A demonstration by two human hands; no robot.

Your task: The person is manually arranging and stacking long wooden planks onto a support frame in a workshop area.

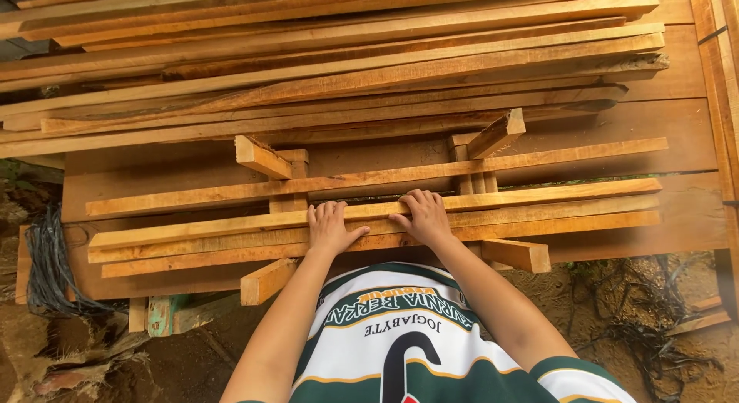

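Hands first: we see both of them laid palm down on a long wooden slat (pixel 493 202) near the front of the workbench (pixel 677 133); the left hand (pixel 329 227) lies flat with its fingers straight, pressed close together and pointing away from the body, the thumb splayed off to the right along the slat's near edge; the right hand (pixel 422 215) sits just beside it, fingers bent a little at the knuckles and held together, their tips curling over the far edge of the slat, the thumb turned toward the left hand; neither hand pinches anything, they simply press down. Both forearms reach forward from the bottom of the view, bare, the left one rising almost straight, the right one angling in from the lower right; between them we see a green and white jersey (pixel 400 341).

The slat lies across the bench from left to right, touching two more slats (pixel 192 253) just nearer the body and with another slat (pixel 231 193) beyond it; all rest on short cross blocks (pixel 265 281) that jut out toward us. Farther back a tall stack of rough planks (pixel 331 56) covers the bench; a bundle of dark cord (pixel 46 264) hangs at the left; bare earth (pixel 154 364) shows below.
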